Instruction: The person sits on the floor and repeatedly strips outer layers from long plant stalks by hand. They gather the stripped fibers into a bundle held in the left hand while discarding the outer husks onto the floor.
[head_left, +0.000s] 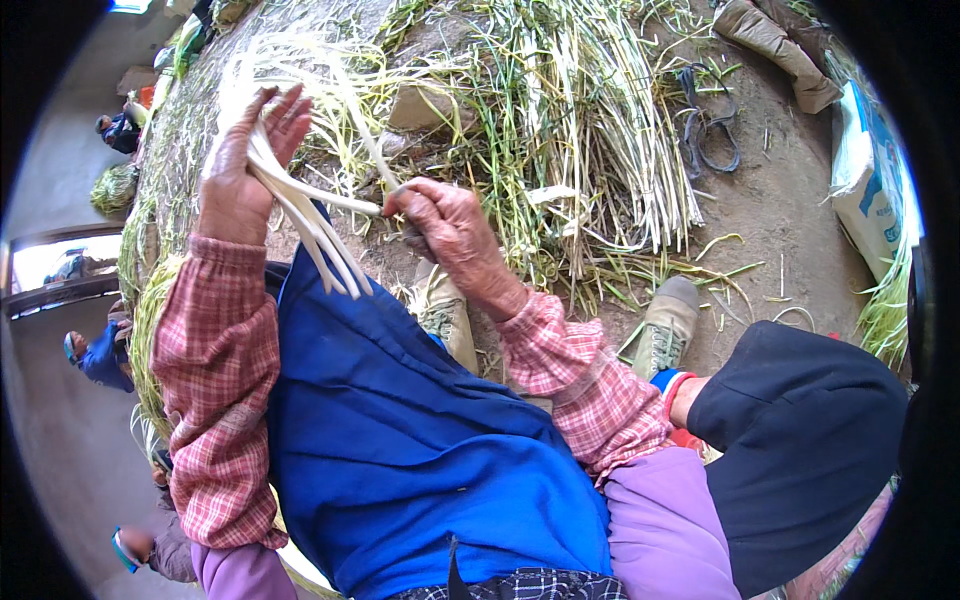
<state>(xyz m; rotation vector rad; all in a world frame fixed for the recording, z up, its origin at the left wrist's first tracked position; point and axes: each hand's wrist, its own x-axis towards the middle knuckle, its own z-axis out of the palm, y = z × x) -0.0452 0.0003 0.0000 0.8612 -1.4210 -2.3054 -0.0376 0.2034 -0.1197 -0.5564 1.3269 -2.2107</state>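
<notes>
Raised at the upper left, my left hand (251, 165) holds several pale plant stalks (307, 214) between thumb and fingers, their cut-looking white ends pointing down over the blue apron (420, 435). My right hand (450, 232) pinches the end of one stalk to the right of the bunch, and a thin pale strand runs up from those fingers. Beyond the hands, loose yellow-green leaves (337, 112) lie tangled on the ground. A large heap of long green and whitish stalks (592, 135) spreads at the upper middle. My checked sleeves cover both forearms.
A brick or stone (424, 109) lies among the leaves. Dark straps (705, 127) rest on the dirt floor, with a white and blue sack (870, 180) farther right. My shoes (667, 322) stand near the stalks. Several people sit along the left, one in blue (105, 356).
</notes>
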